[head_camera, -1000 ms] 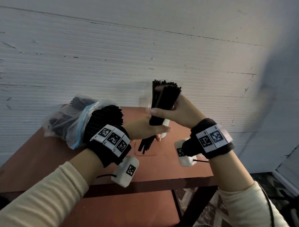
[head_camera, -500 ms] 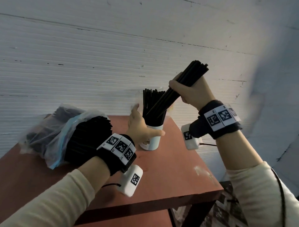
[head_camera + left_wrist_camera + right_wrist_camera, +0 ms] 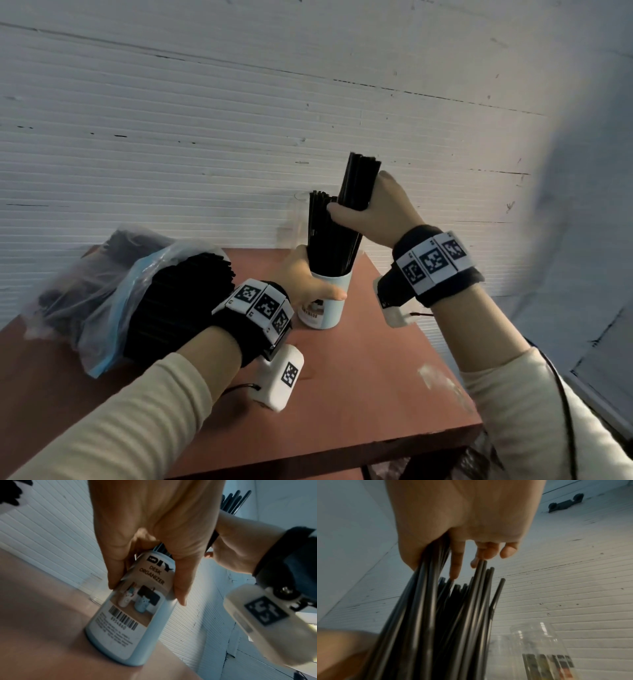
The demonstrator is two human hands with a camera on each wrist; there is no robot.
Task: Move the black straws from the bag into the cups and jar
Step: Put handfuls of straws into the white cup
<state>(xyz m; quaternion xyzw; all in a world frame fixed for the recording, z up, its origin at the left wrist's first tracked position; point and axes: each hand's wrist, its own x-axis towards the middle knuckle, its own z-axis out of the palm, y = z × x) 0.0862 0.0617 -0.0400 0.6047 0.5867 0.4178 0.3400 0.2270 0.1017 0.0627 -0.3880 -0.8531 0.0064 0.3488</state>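
Observation:
A pale blue cup [image 3: 327, 303] [image 3: 130, 616] with a "DIY Desk Organizer" label stands on the brown table [image 3: 359, 387], packed with black straws [image 3: 325, 240]. My left hand [image 3: 308, 282] [image 3: 150, 536] grips the cup near its rim. My right hand [image 3: 371, 214] [image 3: 462, 520] holds a bundle of black straws [image 3: 358, 183] [image 3: 426, 615] upright, its lower ends inside the cup. A clear plastic bag [image 3: 102, 287] full of black straws lies at the left. A clear glass jar [image 3: 539, 649] [image 3: 299, 219] stands behind the cup.
A white ribbed wall [image 3: 239, 120] runs close behind the table. The table's right edge [image 3: 445, 370] and front edge drop off to the floor. Bare tabletop lies in front of the cup.
My right hand has swung the bundle from tilted to nearly upright and lowered it into the cup. My left hand has closed round the cup.

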